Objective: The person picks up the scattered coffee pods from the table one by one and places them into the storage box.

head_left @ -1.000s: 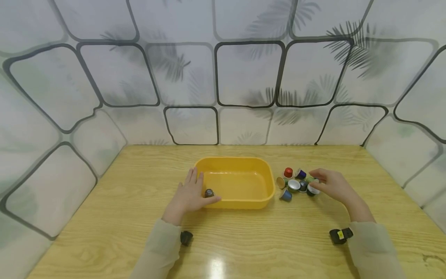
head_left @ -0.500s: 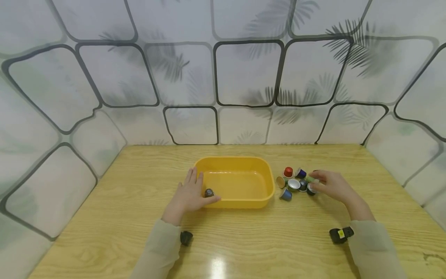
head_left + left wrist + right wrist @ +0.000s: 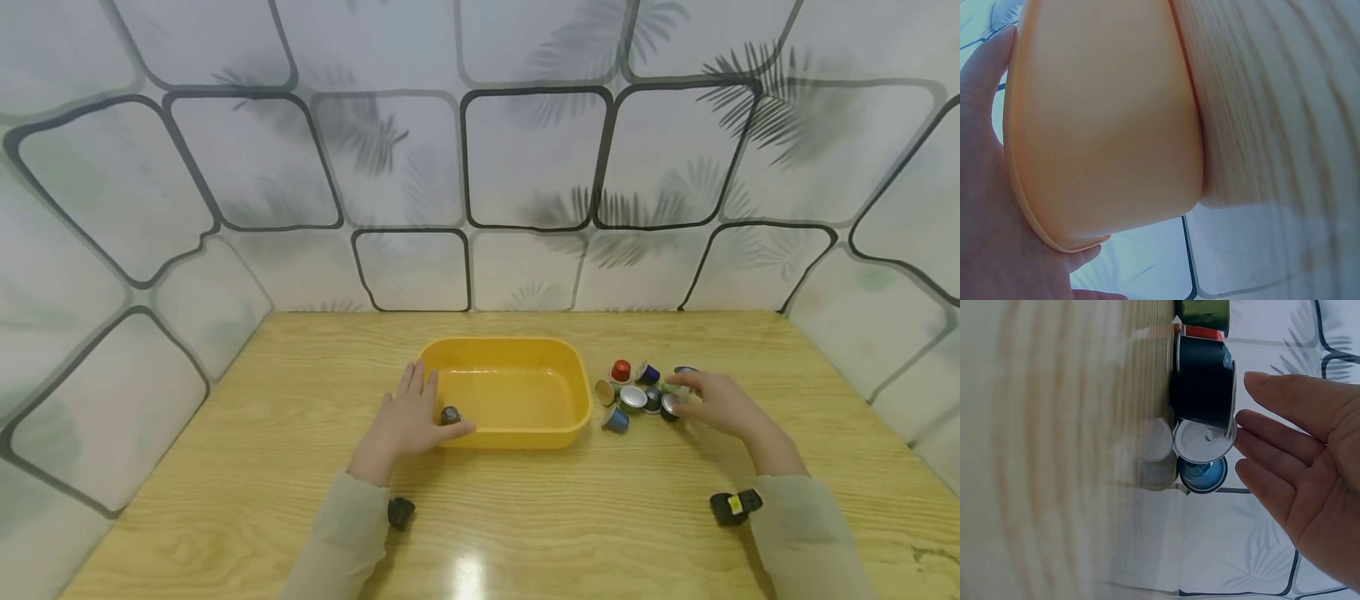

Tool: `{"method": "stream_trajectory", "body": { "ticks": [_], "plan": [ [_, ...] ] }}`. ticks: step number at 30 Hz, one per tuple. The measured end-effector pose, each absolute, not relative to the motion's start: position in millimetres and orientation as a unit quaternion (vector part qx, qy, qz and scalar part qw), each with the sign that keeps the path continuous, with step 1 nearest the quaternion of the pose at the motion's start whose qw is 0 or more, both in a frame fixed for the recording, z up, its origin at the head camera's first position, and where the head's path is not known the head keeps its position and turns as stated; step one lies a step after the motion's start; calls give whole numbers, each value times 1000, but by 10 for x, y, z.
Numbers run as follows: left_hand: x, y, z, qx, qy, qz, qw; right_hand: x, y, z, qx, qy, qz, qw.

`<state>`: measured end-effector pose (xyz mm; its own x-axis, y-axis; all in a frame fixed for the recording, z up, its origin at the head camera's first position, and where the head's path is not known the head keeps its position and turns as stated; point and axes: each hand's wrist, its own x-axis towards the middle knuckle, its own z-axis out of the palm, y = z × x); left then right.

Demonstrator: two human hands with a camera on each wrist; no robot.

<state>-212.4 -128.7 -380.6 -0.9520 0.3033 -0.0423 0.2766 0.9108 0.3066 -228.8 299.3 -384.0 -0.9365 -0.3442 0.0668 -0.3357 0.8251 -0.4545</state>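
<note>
My left hand rests on the near left corner of a yellow plastic bin, its thumb along the front rim and its fingers spread at the left rim. Inside that corner sits a dark coffee capsule. Over the right edge of a cluster of coffee capsules, my right hand has thumb and fingers apart. In the right wrist view a black capsule lies close to the thumb. Beyond it are a silver-lidded capsule and a blue capsule, near the fingertips; nothing is visibly gripped.
The cluster also includes a red capsule, a purple one, a gold-lidded one and a blue one, right of the bin. A wooden table lies beneath, with patterned walls behind and at both sides.
My right hand has shifted slightly to the right and lower over the capsules. A capsule behind its fingers has come into view. The left hand and bin stay put.
</note>
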Motion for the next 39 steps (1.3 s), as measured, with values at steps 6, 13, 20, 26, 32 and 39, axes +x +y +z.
{"method": "stream_trajectory", "body": {
  "ticks": [6,13,20,26,32,39],
  "plan": [
    [-2122,-1284,-3807,149,977,147,42,-2287,3001,-3845,-187,956,-225,4],
    [-2111,-1284,-3795,147,977,151,42,-2295,3000,-3859,-185,957,-224,25],
    [-2105,-1284,-3794,146,976,156,41,-2270,2983,-3840,-183,953,-240,33],
    [-2106,-1284,-3801,147,976,156,39,-2258,2976,-3827,-174,953,-243,48],
    [-2103,-1279,-3807,147,975,160,40,-2268,2970,-3825,-186,951,-240,52],
    [-2096,-1273,-3788,148,975,157,44,-2278,2963,-3854,-181,948,-247,92]
  ]
}}
